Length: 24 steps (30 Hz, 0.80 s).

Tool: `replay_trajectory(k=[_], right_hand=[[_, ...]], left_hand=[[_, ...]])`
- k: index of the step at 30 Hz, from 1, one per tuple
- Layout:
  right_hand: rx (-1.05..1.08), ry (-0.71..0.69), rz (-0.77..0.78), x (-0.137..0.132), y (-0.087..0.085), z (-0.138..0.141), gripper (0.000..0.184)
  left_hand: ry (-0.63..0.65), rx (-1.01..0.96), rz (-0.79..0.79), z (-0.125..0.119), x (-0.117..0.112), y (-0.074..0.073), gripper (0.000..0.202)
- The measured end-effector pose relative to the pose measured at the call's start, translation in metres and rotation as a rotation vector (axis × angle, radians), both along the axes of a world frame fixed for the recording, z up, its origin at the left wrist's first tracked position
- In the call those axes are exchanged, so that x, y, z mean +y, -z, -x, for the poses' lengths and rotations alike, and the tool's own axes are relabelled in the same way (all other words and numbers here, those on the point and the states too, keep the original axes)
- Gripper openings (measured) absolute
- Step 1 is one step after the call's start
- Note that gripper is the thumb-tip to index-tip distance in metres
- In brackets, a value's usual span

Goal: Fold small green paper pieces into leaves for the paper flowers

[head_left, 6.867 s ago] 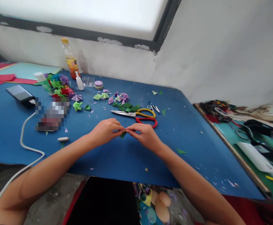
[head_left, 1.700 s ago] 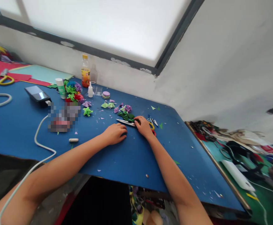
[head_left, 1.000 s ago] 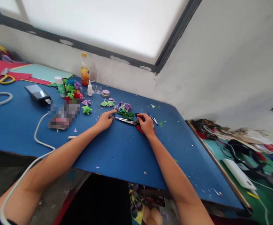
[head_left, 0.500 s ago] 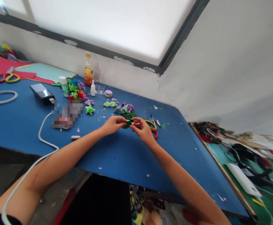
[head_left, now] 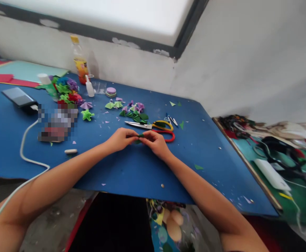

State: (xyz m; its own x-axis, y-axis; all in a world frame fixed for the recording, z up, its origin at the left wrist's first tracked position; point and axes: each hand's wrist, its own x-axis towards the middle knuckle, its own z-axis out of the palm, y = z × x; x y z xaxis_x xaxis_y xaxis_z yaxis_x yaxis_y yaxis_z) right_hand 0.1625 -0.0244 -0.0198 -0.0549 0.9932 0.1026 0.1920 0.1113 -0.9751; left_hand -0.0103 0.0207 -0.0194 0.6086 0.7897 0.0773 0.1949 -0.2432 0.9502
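Left hand and right hand pinch one small green paper piece together above blue counter, scissors just beyond.

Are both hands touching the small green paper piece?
Touching. The head view shows the left hand and the right hand pinching the green paper piece between their fingertips.

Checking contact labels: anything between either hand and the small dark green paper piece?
Nothing visible. Left hand and right hand both pinch the small dark green paper piece directly; the yellow-and-red-handled scissors lie beyond it.
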Motion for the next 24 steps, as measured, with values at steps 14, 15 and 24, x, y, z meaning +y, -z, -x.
replay_trajectory(k=[14,15,24], right_hand=[[0.051,0.035,-0.080,-0.003,-0.004,0.003,0.017],[0.051,0.047,-0.078,-0.003,-0.004,0.003,0.018],[0.014,0.066,-0.151,-0.004,-0.003,-0.003,0.021]], left_hand=[[-0.063,-0.059,-0.109,-0.004,-0.013,-0.003,0.021],[-0.064,-0.074,-0.109,-0.004,-0.014,-0.003,0.022],[-0.084,-0.110,-0.085,-0.006,-0.015,-0.002,0.015]])
